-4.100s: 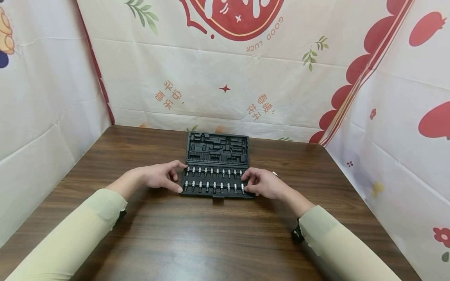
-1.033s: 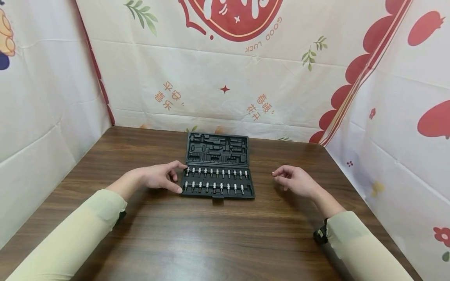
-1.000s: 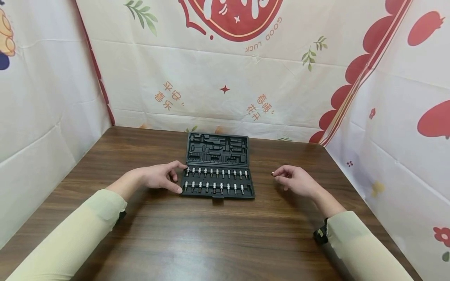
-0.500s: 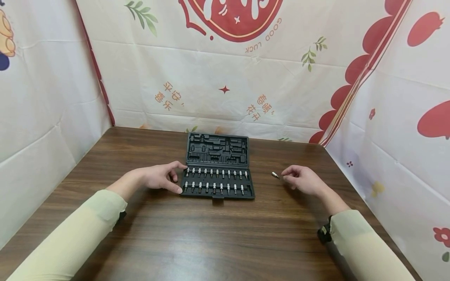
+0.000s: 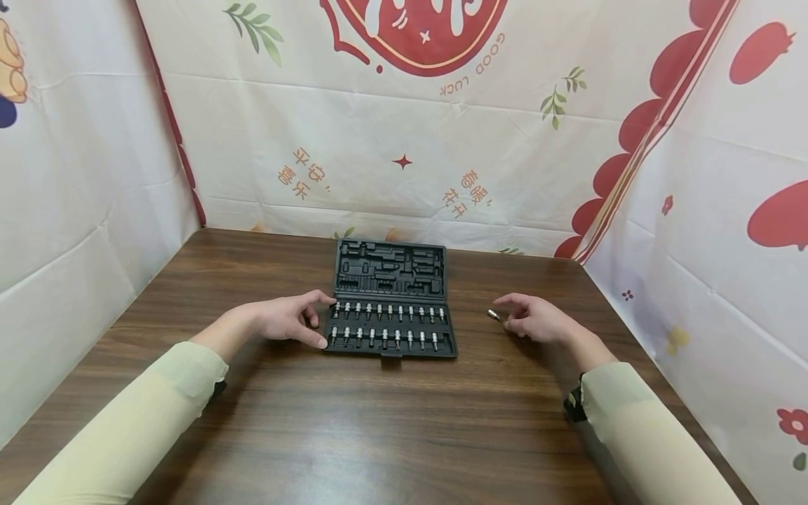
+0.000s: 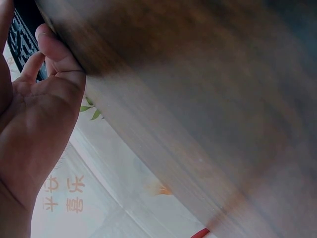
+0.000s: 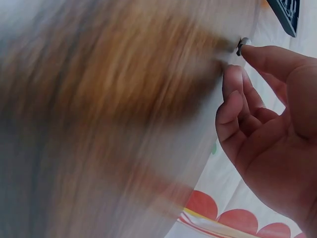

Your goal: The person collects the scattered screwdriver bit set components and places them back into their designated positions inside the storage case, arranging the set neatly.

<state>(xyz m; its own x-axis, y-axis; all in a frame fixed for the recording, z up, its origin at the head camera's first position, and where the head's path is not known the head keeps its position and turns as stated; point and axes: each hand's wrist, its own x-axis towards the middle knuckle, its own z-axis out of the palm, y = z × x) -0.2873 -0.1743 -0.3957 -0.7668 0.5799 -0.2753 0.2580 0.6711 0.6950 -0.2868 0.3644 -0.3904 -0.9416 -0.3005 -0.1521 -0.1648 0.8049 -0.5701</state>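
Observation:
A black tool case lies unfolded on the table, its lower half holding two rows of silver bit sockets. My left hand rests at the case's left edge, index fingertip at the back and thumb at the front corner. To the right of the case, a loose bit socket lies on the wood, dark tip toward my right hand. The right thumb tip is right at its dark end, and the index finger stretches past it, apart. The other right fingers curl loosely.
The brown wooden table runs up to a printed fabric backdrop behind the case. Fabric side walls stand left and right. The case's upper half shows bare moulded slots.
The right hand has taken a bit socket from the front row's right end, carried it right, laid it on the table and released it. Its fingers now spread around it. The left hand stays put.

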